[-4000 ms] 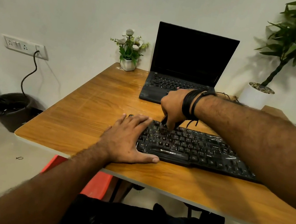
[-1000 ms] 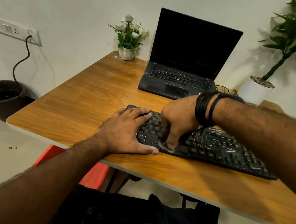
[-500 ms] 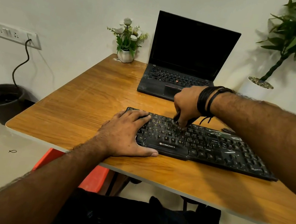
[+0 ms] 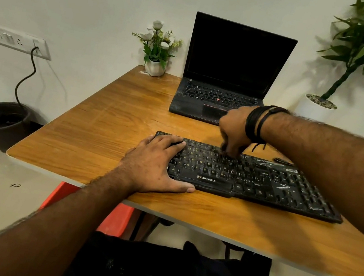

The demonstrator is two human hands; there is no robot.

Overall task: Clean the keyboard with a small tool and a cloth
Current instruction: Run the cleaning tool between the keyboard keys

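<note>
Head view — left hand (image 4: 156,165) flat on keyboard (image 4: 264,182), fingers (image 4: 173,143) straight.

**Count of things on and around the desk**

One wooden table (image 4: 111,126) carries one black external keyboard (image 4: 264,186), one open black laptop (image 4: 229,73) and one small white pot of white flowers (image 4: 157,48). Two bare hands are in view: the left hand (image 4: 155,167) and the right hand (image 4: 234,129). Beyond the right hand stands one tall green plant in a white pot (image 4: 317,106). Far off the left hand's side are one white wall socket panel (image 4: 19,41), one black cable (image 4: 24,79) and one dark round bin (image 4: 0,116).
</note>
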